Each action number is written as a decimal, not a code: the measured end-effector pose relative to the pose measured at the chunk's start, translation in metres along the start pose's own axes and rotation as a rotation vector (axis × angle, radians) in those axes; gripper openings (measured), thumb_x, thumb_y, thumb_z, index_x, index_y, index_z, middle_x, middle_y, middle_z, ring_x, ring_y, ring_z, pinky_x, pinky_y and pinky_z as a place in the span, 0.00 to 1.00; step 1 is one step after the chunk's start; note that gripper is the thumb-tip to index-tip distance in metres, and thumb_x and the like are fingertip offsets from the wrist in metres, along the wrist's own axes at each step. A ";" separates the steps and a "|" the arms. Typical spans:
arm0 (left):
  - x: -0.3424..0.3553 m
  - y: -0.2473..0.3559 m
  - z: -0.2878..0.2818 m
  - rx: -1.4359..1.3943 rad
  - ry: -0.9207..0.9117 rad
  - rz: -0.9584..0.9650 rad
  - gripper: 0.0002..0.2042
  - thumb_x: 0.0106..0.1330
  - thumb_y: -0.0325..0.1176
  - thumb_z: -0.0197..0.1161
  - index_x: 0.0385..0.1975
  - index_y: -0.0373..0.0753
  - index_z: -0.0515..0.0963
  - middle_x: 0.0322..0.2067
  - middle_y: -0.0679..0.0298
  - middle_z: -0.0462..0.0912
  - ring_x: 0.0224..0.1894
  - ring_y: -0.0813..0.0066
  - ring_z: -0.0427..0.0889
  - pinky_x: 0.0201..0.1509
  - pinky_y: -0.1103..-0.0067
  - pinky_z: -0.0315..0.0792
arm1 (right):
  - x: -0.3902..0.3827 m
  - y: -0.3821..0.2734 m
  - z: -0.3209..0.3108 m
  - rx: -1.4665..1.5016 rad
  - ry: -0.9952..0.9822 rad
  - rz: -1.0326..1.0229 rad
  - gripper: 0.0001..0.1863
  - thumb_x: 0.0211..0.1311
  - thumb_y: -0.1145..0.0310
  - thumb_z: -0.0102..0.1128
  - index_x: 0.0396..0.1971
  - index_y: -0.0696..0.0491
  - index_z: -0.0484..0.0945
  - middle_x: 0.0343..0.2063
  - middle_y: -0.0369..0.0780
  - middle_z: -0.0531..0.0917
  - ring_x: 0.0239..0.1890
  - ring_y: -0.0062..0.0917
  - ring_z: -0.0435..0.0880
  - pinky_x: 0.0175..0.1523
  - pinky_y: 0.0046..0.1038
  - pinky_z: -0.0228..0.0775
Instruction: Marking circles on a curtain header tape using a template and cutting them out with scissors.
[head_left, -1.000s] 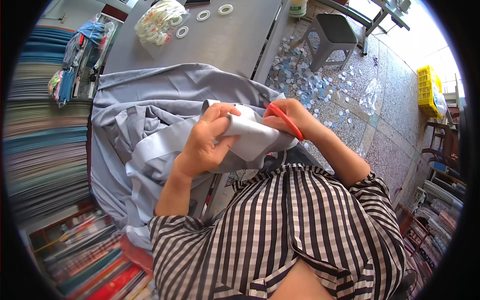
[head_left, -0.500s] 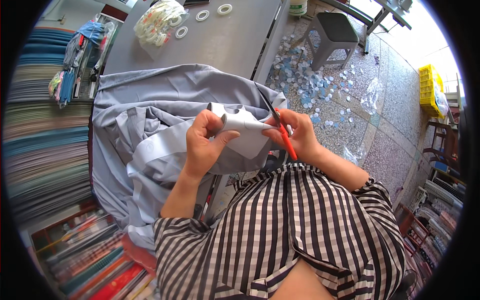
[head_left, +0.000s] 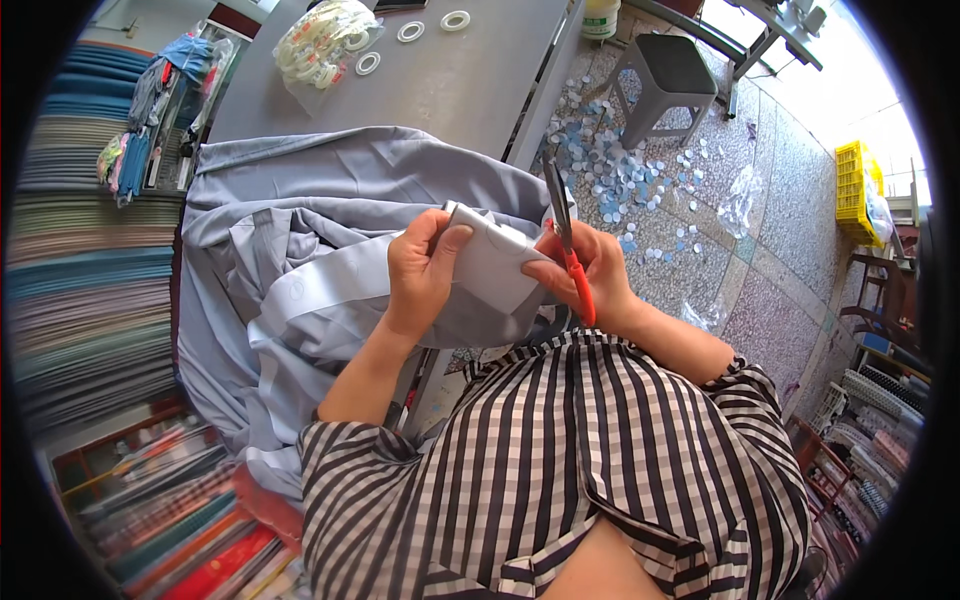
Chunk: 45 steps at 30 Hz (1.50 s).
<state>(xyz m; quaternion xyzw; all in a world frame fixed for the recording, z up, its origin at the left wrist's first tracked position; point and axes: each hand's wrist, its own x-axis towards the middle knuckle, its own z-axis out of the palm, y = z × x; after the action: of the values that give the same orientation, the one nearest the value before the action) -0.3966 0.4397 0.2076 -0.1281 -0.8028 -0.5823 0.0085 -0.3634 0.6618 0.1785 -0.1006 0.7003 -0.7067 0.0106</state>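
In the head view, one grey cloth (head_left: 490, 275) lies mid-picture, its folded edge running 10 to 4 o'clock, left grip (head_left: 422, 265) clamped on the 10-o'clock end, right grip (head_left: 600, 268) on the other plus one pair of red-handled scissors (head_left: 574, 264), blades just short of 12. Three loose white rings (head_left: 359, 64) sit on the bench (head_left: 460, 95) towards 11.

The red-handled scissors (head_left: 567, 240) have swung from a leftward slant to nearly upright in the right grip (head_left: 602, 268); the pale cloth band (head_left: 492, 270) (loosely curled a second ago) now lies flatter, its upper edge straighter.
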 end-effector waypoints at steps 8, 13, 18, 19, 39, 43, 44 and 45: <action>0.037 0.034 -0.008 0.128 -0.159 0.184 0.05 0.68 0.27 0.64 0.32 0.33 0.79 0.19 0.66 0.76 0.24 0.86 0.71 0.27 0.83 0.67 | -0.016 -0.001 -0.013 0.049 -0.101 0.263 0.14 0.58 0.60 0.72 0.28 0.54 0.78 0.23 0.28 0.76 0.27 0.11 0.71 0.34 0.18 0.63; 0.049 0.025 -0.016 0.097 -0.263 0.048 0.07 0.70 0.31 0.64 0.33 0.33 0.79 0.22 0.73 0.75 0.26 0.89 0.67 0.29 0.86 0.65 | -0.014 0.010 -0.062 0.021 -0.376 0.488 0.23 0.58 0.48 0.71 0.34 0.56 0.81 0.26 0.34 0.80 0.29 0.17 0.76 0.36 0.24 0.67; 0.059 0.033 -0.006 0.071 -0.427 -0.007 0.07 0.69 0.31 0.65 0.31 0.34 0.79 0.22 0.74 0.75 0.27 0.90 0.68 0.30 0.86 0.66 | 0.007 -0.031 -0.089 -0.271 -0.644 0.428 0.40 0.51 0.30 0.66 0.39 0.58 0.79 0.29 0.40 0.81 0.35 0.29 0.80 0.40 0.32 0.70; 0.062 0.033 -0.003 0.075 -0.456 -0.007 0.07 0.69 0.31 0.65 0.31 0.34 0.80 0.22 0.74 0.76 0.27 0.90 0.68 0.30 0.86 0.66 | 0.013 -0.035 -0.092 -0.351 -0.725 0.442 0.40 0.50 0.30 0.66 0.39 0.58 0.79 0.29 0.40 0.81 0.34 0.29 0.80 0.40 0.31 0.70; 0.074 0.028 0.000 0.107 -0.611 -0.023 0.06 0.67 0.27 0.64 0.31 0.31 0.80 0.24 0.72 0.78 0.28 0.89 0.71 0.31 0.85 0.68 | 0.032 -0.029 -0.086 -0.609 -0.834 0.413 0.39 0.47 0.32 0.69 0.38 0.59 0.80 0.22 0.38 0.76 0.26 0.26 0.74 0.34 0.31 0.65; 0.072 0.026 -0.002 0.103 -0.566 -0.059 0.06 0.67 0.28 0.64 0.30 0.31 0.80 0.23 0.72 0.78 0.28 0.89 0.70 0.30 0.84 0.68 | 0.022 -0.025 -0.081 -0.520 -0.794 0.429 0.33 0.52 0.40 0.71 0.34 0.60 0.81 0.18 0.35 0.73 0.23 0.22 0.72 0.30 0.29 0.63; 0.072 0.026 -0.001 0.085 -0.540 -0.074 0.06 0.67 0.28 0.64 0.30 0.32 0.80 0.23 0.72 0.78 0.27 0.89 0.70 0.30 0.85 0.67 | 0.018 -0.024 -0.080 -0.445 -0.744 0.442 0.30 0.54 0.42 0.71 0.29 0.60 0.81 0.17 0.36 0.75 0.22 0.23 0.72 0.30 0.30 0.63; 0.071 0.024 -0.001 0.086 -0.543 -0.072 0.06 0.67 0.28 0.64 0.30 0.32 0.80 0.23 0.72 0.78 0.27 0.89 0.70 0.30 0.85 0.67 | 0.015 -0.023 -0.079 -0.371 -0.693 0.454 0.29 0.56 0.43 0.70 0.25 0.59 0.80 0.16 0.37 0.76 0.21 0.23 0.72 0.29 0.31 0.62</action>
<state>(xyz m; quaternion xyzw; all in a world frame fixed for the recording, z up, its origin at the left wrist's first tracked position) -0.4605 0.4595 0.2422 -0.2502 -0.8038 -0.4918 -0.2223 -0.3876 0.7380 0.2036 -0.1754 0.7744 -0.4738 0.3808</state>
